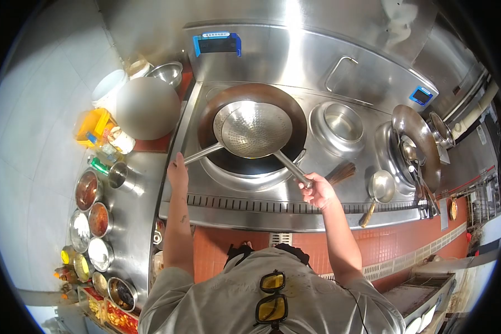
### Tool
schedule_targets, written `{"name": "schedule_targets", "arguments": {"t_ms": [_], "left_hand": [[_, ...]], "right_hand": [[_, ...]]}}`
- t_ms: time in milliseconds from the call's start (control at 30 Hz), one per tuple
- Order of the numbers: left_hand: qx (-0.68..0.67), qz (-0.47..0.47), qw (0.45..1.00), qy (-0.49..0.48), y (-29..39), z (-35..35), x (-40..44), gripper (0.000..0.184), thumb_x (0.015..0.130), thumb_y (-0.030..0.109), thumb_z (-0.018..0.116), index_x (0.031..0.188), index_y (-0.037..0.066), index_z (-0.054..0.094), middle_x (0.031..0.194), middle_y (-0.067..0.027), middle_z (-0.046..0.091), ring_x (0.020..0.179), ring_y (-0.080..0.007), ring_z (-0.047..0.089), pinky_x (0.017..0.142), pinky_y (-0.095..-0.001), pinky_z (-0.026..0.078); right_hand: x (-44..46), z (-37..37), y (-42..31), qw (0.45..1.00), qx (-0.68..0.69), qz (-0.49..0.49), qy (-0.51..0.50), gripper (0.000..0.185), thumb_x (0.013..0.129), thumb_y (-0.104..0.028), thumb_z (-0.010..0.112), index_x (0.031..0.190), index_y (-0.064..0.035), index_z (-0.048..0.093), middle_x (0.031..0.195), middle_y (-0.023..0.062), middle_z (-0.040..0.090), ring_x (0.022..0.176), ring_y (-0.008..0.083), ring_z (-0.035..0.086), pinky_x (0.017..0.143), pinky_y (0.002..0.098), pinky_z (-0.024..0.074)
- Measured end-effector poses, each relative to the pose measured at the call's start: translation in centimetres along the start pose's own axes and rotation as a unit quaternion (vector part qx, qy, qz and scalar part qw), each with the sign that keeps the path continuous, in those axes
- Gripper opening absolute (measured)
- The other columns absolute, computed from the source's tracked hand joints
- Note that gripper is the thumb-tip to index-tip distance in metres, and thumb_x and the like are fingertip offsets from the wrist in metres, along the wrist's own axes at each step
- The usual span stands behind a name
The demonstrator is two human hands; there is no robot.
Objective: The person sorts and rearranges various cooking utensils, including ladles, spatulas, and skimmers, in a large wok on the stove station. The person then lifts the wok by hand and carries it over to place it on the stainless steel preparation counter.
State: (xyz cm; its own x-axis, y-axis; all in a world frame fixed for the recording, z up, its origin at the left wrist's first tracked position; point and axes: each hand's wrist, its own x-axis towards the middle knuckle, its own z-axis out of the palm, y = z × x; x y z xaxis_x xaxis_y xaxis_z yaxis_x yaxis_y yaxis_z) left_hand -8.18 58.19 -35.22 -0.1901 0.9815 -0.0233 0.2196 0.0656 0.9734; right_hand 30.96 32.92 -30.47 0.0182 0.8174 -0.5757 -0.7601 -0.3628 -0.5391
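Over the large dark wok [211,108] on the left burner is a round, perforated metal strainer [256,129]. Behind its left side shows the rim of what looks like a second metal bowl or strainer, nested close. Two metal handles run out from the pair. My left hand [178,171] is closed on the end of the left handle. My right hand [319,191] has its fingers round the end of the right handle. Which handle belongs to which piece I cannot tell. A bristle brush [342,173] lies right of my right hand.
A metal pot [342,123] sits in the middle burner. At right are a ladle [382,186] and a second wok [417,131] with utensils. Along the left counter stand several seasoning bowls [100,218], a green-topped bottle [98,164] and a yellow container [93,125].
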Motion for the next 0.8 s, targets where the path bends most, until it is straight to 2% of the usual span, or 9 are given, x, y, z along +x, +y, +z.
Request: {"name": "schedule_targets", "arguments": {"t_ms": [100,200,300,400,467,533,600,667,800], "left_hand": [[-0.004,-0.02,1.0,-0.016,0.1,-0.3,0.4,0.05,0.095,0.048,0.055,0.084,-0.001,0.056,0.068,-0.006,0.053,0.063,-0.0147,0.051,0.058,-0.0301,0.042],[-0.041,-0.043,0.998,-0.022,1.0,-0.4,-0.2,0.05,0.093,0.049,0.058,0.086,0.0,0.056,0.068,-0.0035,0.052,0.063,-0.0112,0.051,0.055,-0.0268,0.04],[-0.057,-0.049,0.996,-0.047,1.2,-0.7,-1.0,0.044,0.091,0.046,0.063,0.089,0.003,0.057,0.068,-0.0013,0.052,0.06,-0.0086,0.049,0.052,-0.0246,0.039],[-0.025,-0.04,0.996,-0.081,-0.1,-1.1,-2.4,0.039,0.089,0.042,0.066,0.086,0.004,0.06,0.067,-0.0001,0.054,0.056,-0.0078,0.048,0.05,-0.0256,0.038],[0.072,-0.035,0.984,-0.161,-2.2,-1.6,-4.1,0.035,0.09,0.038,0.064,0.08,0.004,0.062,0.064,0.0,0.055,0.055,-0.0093,0.049,0.05,-0.0269,0.038],[0.121,-0.068,0.959,-0.247,-3.5,-1.7,-6.3,0.037,0.091,0.037,0.059,0.073,0.004,0.062,0.061,-0.0007,0.055,0.056,-0.0102,0.05,0.052,-0.0276,0.039],[0.067,-0.092,0.947,-0.3,-4.0,-1.1,-10.0,0.038,0.092,0.035,0.056,0.071,0.004,0.061,0.06,-0.0018,0.055,0.056,-0.0106,0.05,0.053,-0.0284,0.039],[0.085,-0.099,0.913,-0.387,-3.0,-0.2,-13.3,0.036,0.094,0.032,0.055,0.068,0.006,0.057,0.061,-0.0006,0.053,0.055,-0.0094,0.048,0.053,-0.0264,0.038],[0.104,-0.031,0.844,-0.526,-3.8,3.8,-18.8,0.038,0.095,0.031,0.055,0.066,0.006,0.056,0.061,-0.0004,0.053,0.057,-0.0094,0.048,0.054,-0.0273,0.039]], "right_hand": [[-0.9,1.3,0.5,0.996,0.007,-0.054,0.07,0.022,0.088,-0.022,0.056,0.099,-0.0027,0.058,0.077,0.0097,0.067,0.05,0.01,0.046,0.043,0.0228,0.036],[-0.8,0.9,1.7,0.994,0.027,-0.08,0.069,0.023,0.09,-0.022,0.058,0.105,-0.0052,0.056,0.083,0.012,0.07,0.056,0.0099,0.05,0.049,0.023,0.0403],[-1.9,1.0,3.1,0.992,-0.025,-0.094,0.074,0.028,0.091,-0.025,0.059,0.111,-0.0062,0.053,0.086,0.0113,0.07,0.059,0.0103,0.052,0.053,0.0243,0.0425],[-3.5,0.6,4.8,0.987,-0.056,-0.137,0.066,0.035,0.092,-0.023,0.062,0.119,-0.0031,0.051,0.086,0.0099,0.068,0.062,0.0111,0.054,0.057,0.0249,0.0444],[-4.5,-0.5,6.2,0.982,-0.075,-0.153,0.079,0.035,0.092,-0.021,0.063,0.119,-0.0014,0.052,0.084,0.0089,0.068,0.063,0.0114,0.054,0.058,0.0247,0.0447],[-5.8,-2.2,7.7,0.978,-0.091,-0.151,0.108,0.03,0.092,-0.018,0.063,0.115,0.0002,0.056,0.081,0.0076,0.066,0.064,0.0116,0.055,0.059,0.0241,0.045],[-6.9,-3.7,9.2,0.972,-0.098,-0.152,0.147,0.02,0.092,-0.014,0.063,0.105,0.0005,0.062,0.076,0.0047,0.064,0.062,0.0107,0.055,0.057,0.023,0.0443],[-8.0,-5.6,10.9,0.959,-0.13,-0.149,0.203,0.017,0.092,-0.012,0.062,0.104,0.0,0.063,0.072,0.0035,0.063,0.058,0.0097,0.054,0.054,0.0226,0.0432],[-10.9,-8.1,13.6,0.938,-0.14,-0.144,0.283,0.014,0.092,-0.011,0.061,0.101,-0.0009,0.065,0.067,0.0012,0.06,0.053,0.0076,0.052,0.049,0.0214,0.04]]}}
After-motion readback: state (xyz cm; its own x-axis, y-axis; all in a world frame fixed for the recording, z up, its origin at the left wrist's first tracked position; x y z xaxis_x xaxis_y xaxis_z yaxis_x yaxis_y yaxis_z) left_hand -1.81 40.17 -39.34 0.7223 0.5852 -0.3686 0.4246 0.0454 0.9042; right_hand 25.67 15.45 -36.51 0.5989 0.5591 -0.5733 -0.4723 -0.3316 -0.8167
